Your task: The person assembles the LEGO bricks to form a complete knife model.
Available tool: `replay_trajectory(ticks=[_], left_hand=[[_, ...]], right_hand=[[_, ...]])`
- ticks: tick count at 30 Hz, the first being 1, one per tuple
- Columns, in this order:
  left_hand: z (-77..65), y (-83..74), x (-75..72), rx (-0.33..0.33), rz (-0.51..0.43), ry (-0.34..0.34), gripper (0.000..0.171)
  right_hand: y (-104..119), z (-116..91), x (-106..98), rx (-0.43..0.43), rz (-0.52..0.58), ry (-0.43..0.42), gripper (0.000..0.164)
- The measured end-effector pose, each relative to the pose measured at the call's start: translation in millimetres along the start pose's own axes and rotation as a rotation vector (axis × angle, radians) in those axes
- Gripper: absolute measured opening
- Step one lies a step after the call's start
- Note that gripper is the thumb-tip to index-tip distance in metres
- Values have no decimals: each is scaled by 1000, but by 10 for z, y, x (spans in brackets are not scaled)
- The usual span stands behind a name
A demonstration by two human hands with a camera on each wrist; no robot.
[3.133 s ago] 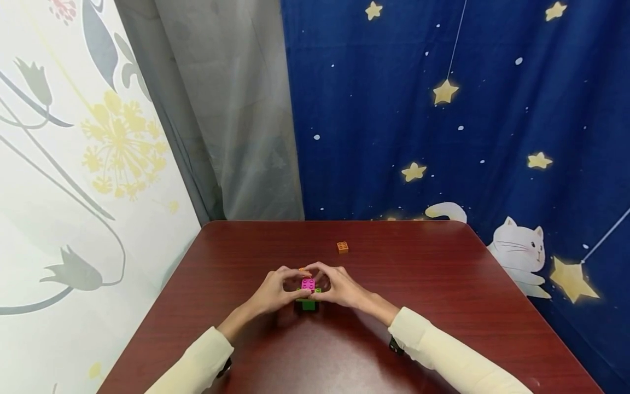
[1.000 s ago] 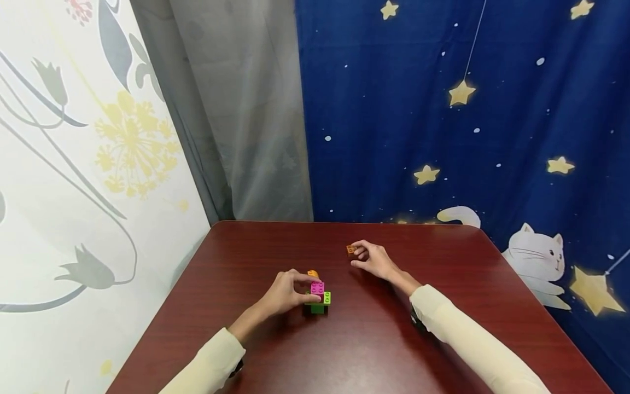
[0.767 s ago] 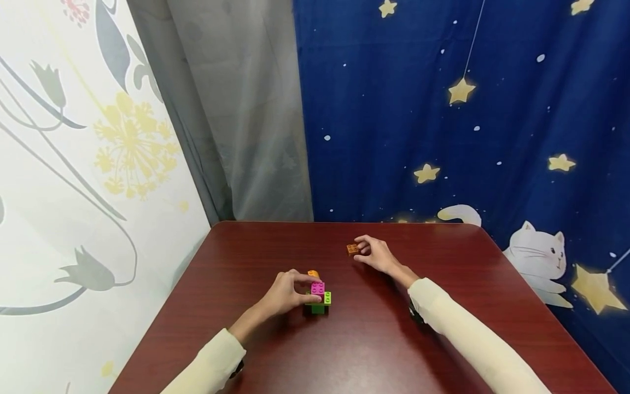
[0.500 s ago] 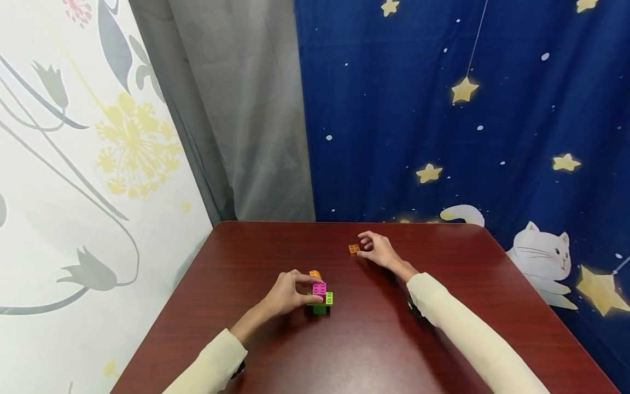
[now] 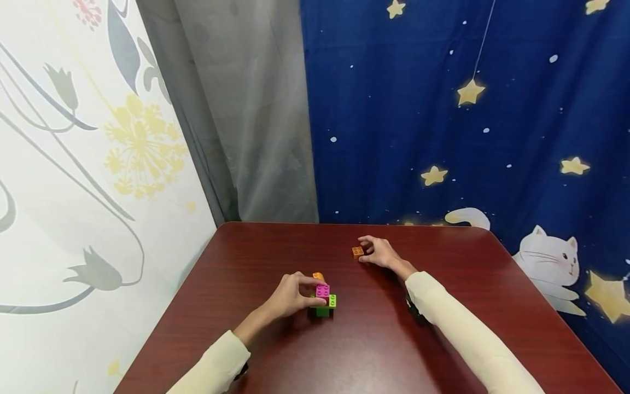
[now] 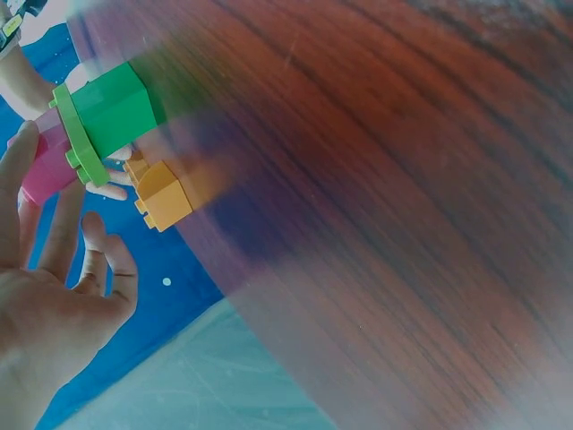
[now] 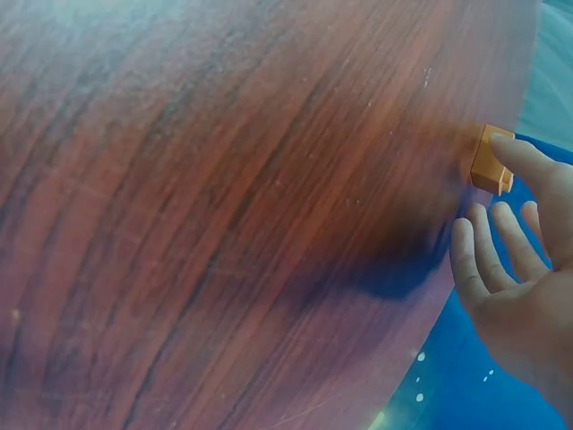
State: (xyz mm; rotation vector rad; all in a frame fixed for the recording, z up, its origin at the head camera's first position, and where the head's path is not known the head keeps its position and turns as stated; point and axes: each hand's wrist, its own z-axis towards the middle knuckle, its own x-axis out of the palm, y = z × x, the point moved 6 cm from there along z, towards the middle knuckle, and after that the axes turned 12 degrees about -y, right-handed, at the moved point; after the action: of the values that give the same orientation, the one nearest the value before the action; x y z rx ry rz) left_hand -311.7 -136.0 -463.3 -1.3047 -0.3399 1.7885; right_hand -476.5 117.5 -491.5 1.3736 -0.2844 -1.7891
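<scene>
- Pressure from the left hand, pinching the magenta four-stud brick, could tip the green stack.
- Nudges from the loosely spread right hand could skid the orange four-stud brick, at the stack's one o'clock.

So the reddish-brown table fills most of this one, lots of dark streaky wood grain. Over on the right there's an orange brick near the table's edge. The right hand's thumb tip overlaps it, can't tell if it's touching. The other fingers are loosely bent, just below. Blue cloth with white specks behind.
</scene>
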Motion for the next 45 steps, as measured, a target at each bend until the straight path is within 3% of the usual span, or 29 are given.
replay_trajectory(ticks=[5,12,30,45], left_hand=[[-8,-9,12,-5,-14,0,39],[-17,6,11,0,-5,-10,38],[-26,34,19,-13,14,-12,42],[-23,47,17,-11,-10,-13,44]], right_hand=[[-35,-9,29,22,-17,24,58],[-25,-33,43,1,-44,-3,49],[65,-178,-14,-7,42,-16,48],[348,-360,-196,-117,105,-3,50]])
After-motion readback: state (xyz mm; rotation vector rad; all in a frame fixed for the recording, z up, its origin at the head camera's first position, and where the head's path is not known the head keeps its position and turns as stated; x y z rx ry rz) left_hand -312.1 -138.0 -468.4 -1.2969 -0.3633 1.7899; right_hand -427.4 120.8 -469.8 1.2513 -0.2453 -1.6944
